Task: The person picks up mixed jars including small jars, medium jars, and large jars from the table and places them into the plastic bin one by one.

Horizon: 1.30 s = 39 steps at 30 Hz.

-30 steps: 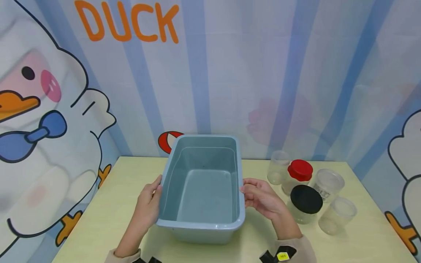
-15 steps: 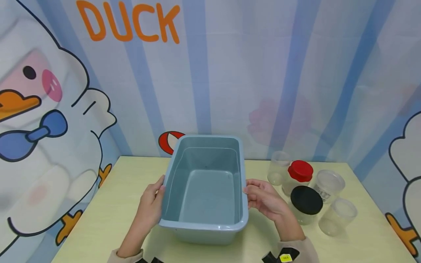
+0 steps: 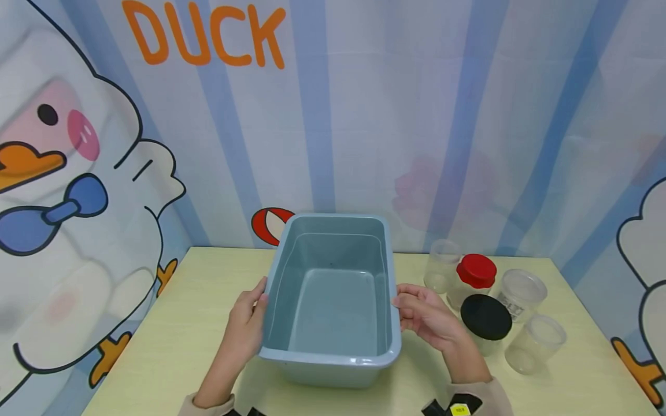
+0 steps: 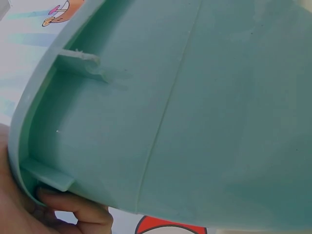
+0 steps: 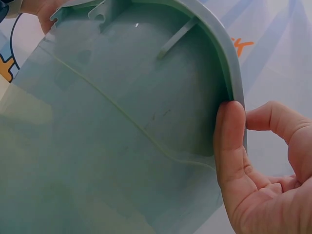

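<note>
A blue-green plastic basin [image 3: 335, 312] with a rolled rim stands in the middle of the head view, nothing inside it. My left hand [image 3: 247, 320] grips its left rim, the thumb on the outer edge. In the left wrist view the left fingers [image 4: 78, 207] curl under the lip beside a small rib. On the other side my right hand [image 3: 429, 315] pinches the right rim between thumb and fingers. The right wrist view shows the right fingers [image 5: 231, 131] tucked under the lip, with the thumb outside. The basin's outer wall [image 5: 97, 146] fills much of that view.
Right of the basin stand several clear jars: one with a red lid [image 3: 476, 271], one with a black lid [image 3: 486, 316], and a clear-lidded jar [image 3: 522, 289] among them. They stand close to my right hand. A pale yellow table [image 3: 171, 341] meets a printed curtain [image 3: 359, 115] behind.
The basin has shifted slightly to the right, both hands moving with it and keeping their hold on the rim. The jars have stayed in place.
</note>
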### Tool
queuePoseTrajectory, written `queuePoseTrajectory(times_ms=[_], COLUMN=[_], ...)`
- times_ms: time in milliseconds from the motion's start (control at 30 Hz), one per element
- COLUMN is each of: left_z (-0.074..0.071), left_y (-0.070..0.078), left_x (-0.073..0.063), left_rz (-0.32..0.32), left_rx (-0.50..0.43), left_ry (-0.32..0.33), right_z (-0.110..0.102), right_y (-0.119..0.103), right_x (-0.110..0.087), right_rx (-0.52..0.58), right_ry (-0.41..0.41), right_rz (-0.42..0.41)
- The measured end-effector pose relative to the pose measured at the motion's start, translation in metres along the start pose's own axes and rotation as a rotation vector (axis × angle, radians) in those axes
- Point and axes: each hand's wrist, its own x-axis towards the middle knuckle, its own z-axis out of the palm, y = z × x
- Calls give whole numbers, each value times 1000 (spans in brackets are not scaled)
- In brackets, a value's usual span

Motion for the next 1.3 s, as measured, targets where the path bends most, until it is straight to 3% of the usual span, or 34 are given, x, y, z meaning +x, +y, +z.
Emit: queuePoseTrajectory(times_ms=[1300], left_z=[16], left_y=[11], left_x=[-5], left_rz=[1], left_rx=[-38], left_ry=[-24], right_z=[-13], right_y=[-11], right_x=[-16], right_rx=[6], right_ry=[-10], right_rz=[22])
